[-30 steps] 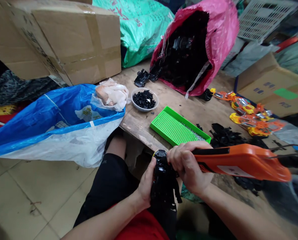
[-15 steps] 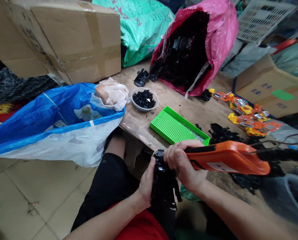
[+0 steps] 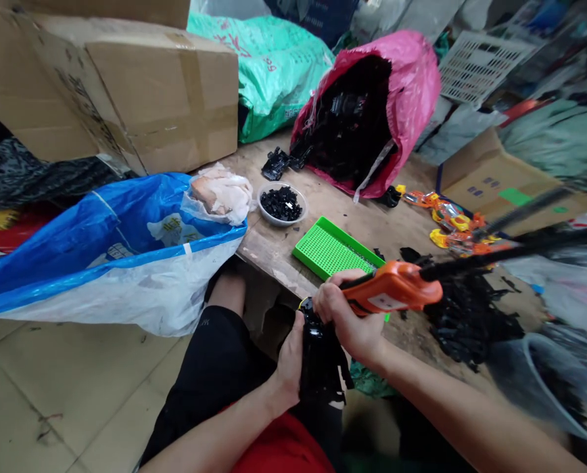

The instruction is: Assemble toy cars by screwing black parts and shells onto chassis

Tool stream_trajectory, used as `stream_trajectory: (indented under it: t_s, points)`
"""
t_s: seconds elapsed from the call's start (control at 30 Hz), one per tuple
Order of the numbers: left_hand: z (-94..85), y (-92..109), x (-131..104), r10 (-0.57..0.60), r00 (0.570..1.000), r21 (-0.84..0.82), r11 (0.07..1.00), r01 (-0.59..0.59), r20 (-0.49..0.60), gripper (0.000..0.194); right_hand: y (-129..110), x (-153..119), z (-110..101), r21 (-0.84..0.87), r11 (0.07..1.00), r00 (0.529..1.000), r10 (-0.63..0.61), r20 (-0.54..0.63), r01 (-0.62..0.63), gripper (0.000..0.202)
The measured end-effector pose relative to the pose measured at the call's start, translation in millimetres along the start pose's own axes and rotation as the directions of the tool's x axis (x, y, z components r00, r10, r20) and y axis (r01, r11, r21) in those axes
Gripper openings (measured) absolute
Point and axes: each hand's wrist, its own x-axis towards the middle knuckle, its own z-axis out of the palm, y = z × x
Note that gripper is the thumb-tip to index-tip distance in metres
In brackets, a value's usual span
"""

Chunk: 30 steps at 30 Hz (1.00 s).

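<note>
My right hand (image 3: 348, 316) is wrapped round an orange electric screwdriver (image 3: 396, 286), its black cord end slanting up to the right. The tool's tip is hidden behind my fingers, close against a glossy black plastic part (image 3: 317, 355). My left hand (image 3: 289, 364) grips that part from the left, thumb along its side, above my lap. A bit of yellow shows at the part's top edge. Just beyond my right hand lies a green perforated tray (image 3: 317, 253) with small shiny pieces at its right end.
A bowl (image 3: 279, 222) of small black pieces stands on the wooden table (image 3: 268, 259). Behind are a pink sack (image 3: 416, 98) of black parts and a cardboard box (image 3: 175, 105). Orange toy pieces (image 3: 451, 220), a black heap (image 3: 470, 315) and a clear tub (image 3: 520, 374) lie right; a blue-white sack (image 3: 175, 276) left.
The screwdriver has tilted, its rear end swinging up and away from me, so it looks shorter. My right hand stays by the black part, which my left hand still holds. The view has shifted slightly.
</note>
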Motion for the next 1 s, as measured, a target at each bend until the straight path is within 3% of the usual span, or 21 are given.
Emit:
stream_trajectory:
  t_s: [0.17, 0.3, 0.57, 0.7, 0.8, 1.0]
  points:
    - [-2.7, 0.9, -0.7, -0.101, 0.995, 0.021, 0.995, 0.101, -0.019, 0.064, -35.7, 21.8, 6.4, 0.133, 0.988, 0.988, -0.055, -0.145, 0.075, 0.017]
    - [-3.0, 4.0, -3.0, -0.208, 0.977, 0.006, 0.978, 0.208, -0.056, 0.069, -49.6, 54.5, -14.0, 0.069, 0.976, 0.943, -0.177, -0.282, 0.204, 0.018]
    - [-5.2, 7.8, -4.1, -0.256, 0.967, -0.053, 0.965, 0.256, 0.001, 0.063, -7.4, 118.9, -63.2, -0.032, 0.951, 0.848, -0.291, -0.444, 0.309, 0.027]
    - [-13.0, 9.5, 1.9, -0.289, 0.953, -0.072, 0.953, 0.296, 0.091, 0.052, 11.1, 136.1, -71.0, -0.041, 0.948, 0.831, -0.298, -0.47, 0.316, 0.025]
    - [-14.5, 12.3, 3.8, -0.273, 0.958, -0.068, 0.958, 0.279, 0.089, 0.041, 19.3, 145.8, -74.9, -0.057, 0.948, 0.823, -0.302, -0.482, 0.314, 0.026]
    - [-13.4, 14.4, 2.7, -0.257, 0.963, -0.065, 0.963, 0.263, 0.081, 0.04, 29.0, 154.0, -81.3, -0.091, 0.949, 0.821, -0.307, -0.481, 0.302, 0.027]
